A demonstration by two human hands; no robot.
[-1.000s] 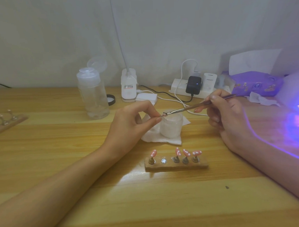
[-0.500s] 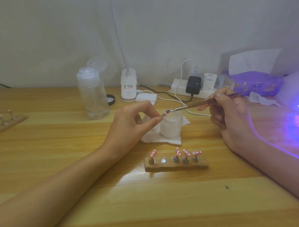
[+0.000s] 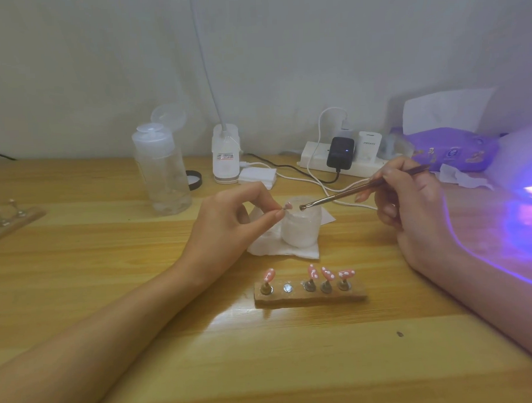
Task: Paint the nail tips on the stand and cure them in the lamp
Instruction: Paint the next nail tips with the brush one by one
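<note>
- Thumb and forefinger of the left hand (image 3: 229, 221) are pinched together on a single small pink nail tip (image 3: 287, 205) on its peg. They hold it just over the left rim of the jar.
- The right hand (image 3: 411, 207) grips a thin metallic brush (image 3: 349, 193) like a pen, fingers curled round the handle. The bristle end is at the mouth of a small frosted white jar (image 3: 299, 230), just beside the held tip but apart from it.
- That jar stands on a crumpled white tissue (image 3: 291, 250).
- Nearer the person, a low wooden stand (image 3: 310, 295) carries four pink nail tips with white dots (image 3: 312, 271) on metal pegs. Its second socket from the left shows only a bare silver disc (image 3: 288, 288).
- A white domed curing lamp (image 3: 525, 171) glows violet at the far right of the pale wooden table (image 3: 109, 269), well apart from the stand.
</note>
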